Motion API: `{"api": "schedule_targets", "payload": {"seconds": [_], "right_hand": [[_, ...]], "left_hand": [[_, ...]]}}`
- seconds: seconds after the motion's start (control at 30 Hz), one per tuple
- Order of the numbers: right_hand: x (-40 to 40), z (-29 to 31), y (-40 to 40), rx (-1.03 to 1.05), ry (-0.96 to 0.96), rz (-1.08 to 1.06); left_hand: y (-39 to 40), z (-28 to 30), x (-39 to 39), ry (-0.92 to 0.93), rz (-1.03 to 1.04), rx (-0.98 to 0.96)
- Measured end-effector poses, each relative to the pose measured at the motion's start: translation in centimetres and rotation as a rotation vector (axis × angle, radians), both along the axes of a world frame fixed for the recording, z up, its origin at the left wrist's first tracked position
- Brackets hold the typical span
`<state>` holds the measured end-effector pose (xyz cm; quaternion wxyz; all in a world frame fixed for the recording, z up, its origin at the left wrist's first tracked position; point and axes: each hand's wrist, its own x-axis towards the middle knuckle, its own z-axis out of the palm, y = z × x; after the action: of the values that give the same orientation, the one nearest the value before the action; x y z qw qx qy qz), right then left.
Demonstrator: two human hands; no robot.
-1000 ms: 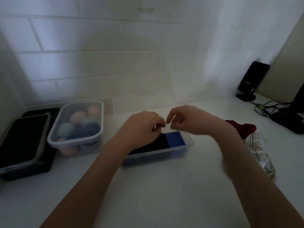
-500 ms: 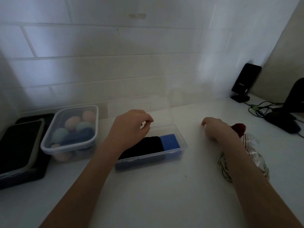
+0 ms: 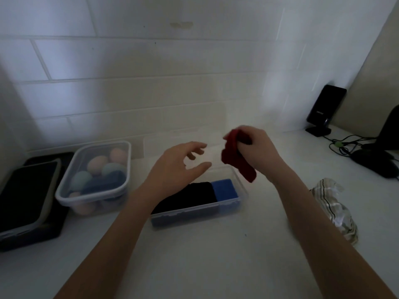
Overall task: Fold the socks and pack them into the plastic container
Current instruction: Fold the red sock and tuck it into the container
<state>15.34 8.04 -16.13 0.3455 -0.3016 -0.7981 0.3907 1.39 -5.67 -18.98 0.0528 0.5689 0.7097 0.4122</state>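
Note:
A clear plastic container (image 3: 241, 186) stands on the white counter at the centre. Inside it lie a folded black sock (image 3: 192, 196) and a folded blue sock (image 3: 224, 188). My right hand (image 3: 257, 149) is shut on a red sock (image 3: 235, 162), which hangs above the container's far right corner. Just left of that sock, my left hand (image 3: 179, 167) hovers over the container's left half with fingers spread and nothing in it. A striped whitish sock (image 3: 332, 208) lies crumpled on the counter to the right.
A second clear tub (image 3: 64, 195) with pastel round things sits at the left, beside a dark tray stack (image 3: 26, 197). The container's clear lid (image 3: 181, 137) leans on the tiled wall. At the far right are a black speaker (image 3: 323, 108), cables and a dark device (image 3: 373, 160).
My right hand went right to the sock pile, took the red sock and lifted it back over the container. My left hand opened and rose above the container.

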Motion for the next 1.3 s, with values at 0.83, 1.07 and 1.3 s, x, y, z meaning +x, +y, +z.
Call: {"api": "schedule_targets", "payload": {"seconds": [0.83,1.07,1.3], "right_hand": [[-3.7,0.0,-6.2,0.178,-0.006,0.131],[-3.0,1.0,-5.5,-0.158,0.264,0.095],[-3.1,0.8,-5.8,-0.362,0.218,0.252]], "left_hand": [[-0.6,2.4,-2.6,-1.278,-0.597,0.434],[-0.2,1.7,-0.5,-0.44,-0.144,0.284],[-0.2,2.2,-0.3,-0.527,-0.041,0.273]]}}
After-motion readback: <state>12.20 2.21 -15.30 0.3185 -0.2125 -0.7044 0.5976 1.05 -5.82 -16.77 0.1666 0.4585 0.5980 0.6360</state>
